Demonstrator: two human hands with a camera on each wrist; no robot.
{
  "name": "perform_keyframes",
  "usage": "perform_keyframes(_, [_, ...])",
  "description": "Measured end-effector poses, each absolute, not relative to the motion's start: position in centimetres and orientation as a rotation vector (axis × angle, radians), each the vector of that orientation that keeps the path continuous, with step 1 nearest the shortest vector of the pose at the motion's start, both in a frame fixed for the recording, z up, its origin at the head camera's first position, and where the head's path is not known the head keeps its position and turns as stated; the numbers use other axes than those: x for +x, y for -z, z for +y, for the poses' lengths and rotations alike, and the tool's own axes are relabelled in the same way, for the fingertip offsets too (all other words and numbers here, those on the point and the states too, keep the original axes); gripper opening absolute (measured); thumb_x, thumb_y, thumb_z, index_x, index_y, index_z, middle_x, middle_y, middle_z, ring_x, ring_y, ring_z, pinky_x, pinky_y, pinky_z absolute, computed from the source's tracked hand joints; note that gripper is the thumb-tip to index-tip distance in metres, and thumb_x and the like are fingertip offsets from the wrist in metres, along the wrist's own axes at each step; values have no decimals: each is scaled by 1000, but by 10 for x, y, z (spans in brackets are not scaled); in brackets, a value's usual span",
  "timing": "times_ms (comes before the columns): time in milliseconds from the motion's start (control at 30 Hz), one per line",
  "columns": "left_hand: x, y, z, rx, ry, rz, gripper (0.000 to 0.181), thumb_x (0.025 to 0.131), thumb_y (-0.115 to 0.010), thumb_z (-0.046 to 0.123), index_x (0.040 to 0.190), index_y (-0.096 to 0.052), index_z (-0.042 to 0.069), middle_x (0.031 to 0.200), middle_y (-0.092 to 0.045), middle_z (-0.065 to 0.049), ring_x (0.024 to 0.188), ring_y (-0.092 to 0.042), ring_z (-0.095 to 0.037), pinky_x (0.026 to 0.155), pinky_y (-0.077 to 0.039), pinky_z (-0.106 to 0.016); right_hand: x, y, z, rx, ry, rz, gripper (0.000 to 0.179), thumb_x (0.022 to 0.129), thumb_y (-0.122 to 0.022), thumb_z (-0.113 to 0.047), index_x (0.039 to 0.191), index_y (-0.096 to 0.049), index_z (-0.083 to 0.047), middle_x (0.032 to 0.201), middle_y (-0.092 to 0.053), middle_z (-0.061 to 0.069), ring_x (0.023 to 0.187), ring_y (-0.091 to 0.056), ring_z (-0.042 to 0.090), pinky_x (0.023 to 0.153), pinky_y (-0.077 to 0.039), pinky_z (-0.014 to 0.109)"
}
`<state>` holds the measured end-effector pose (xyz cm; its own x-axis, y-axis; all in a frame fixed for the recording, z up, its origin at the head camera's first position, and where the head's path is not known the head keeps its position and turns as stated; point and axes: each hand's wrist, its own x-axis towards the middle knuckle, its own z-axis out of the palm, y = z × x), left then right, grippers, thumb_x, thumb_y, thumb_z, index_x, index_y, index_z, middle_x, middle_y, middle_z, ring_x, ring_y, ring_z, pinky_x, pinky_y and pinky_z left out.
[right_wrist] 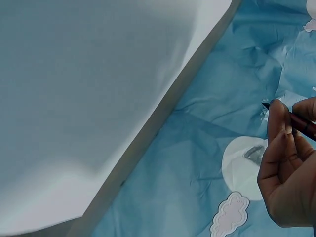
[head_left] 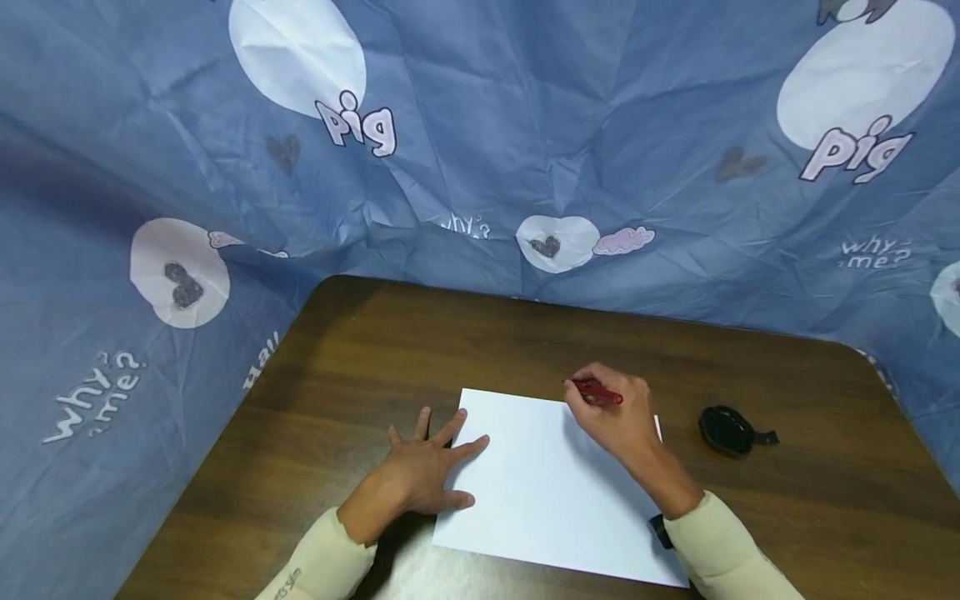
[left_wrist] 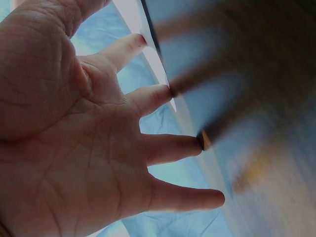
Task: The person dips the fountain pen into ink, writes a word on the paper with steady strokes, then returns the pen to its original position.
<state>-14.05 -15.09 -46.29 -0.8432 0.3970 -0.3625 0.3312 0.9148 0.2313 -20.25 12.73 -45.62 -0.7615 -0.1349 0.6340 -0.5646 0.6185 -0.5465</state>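
A white sheet of paper (head_left: 551, 500) lies on the table, blank as far as it shows. My left hand (head_left: 420, 475) is spread out at its left edge, with the thumb and index finger over the paper and the other fingers toward the wood. In the left wrist view the left palm (left_wrist: 84, 133) shows, fingers straight and apart. Over the paper's upper right part, my right hand (head_left: 618, 412) pinches a dark red pen (head_left: 600, 392). The right wrist view shows the pen (right_wrist: 302, 124) between thumb and fingers, its dark tip apart from the paper (right_wrist: 89, 98).
On the right of the brown wooden table (head_left: 420, 333) sits a small black pan-shaped dish (head_left: 727, 431) with a short handle. A blue printed cloth (head_left: 465, 150) hangs behind the table and along its left side.
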Motion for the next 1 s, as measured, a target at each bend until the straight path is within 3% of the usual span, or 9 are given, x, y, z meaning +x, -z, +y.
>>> perform_keyframes(633, [-138, 465, -150, 546, -220, 2683, 76, 86, -68, 60, 153, -37, 42, 166, -17, -4, 144, -14, -54, 96, -20, -83, -196, 466, 94, 689, -1116, -2346, 5, 81, -77, -12, 82, -74, -16, 78, -73, -4, 64, -67, 5, 55, -56, 28])
perform_keyframes(1000, [-141, 465, -151, 538, -188, 2684, 75, 87, -67, 61, 153, -36, 43, 166, -16, -3, 145, -14, -54, 97, -21, -83, -197, 469, 84, 750, -1141, -2389, 5, 83, -79, -14, 87, -77, -14, 84, -75, -3, 72, -71, 7, 63, -57, 26])
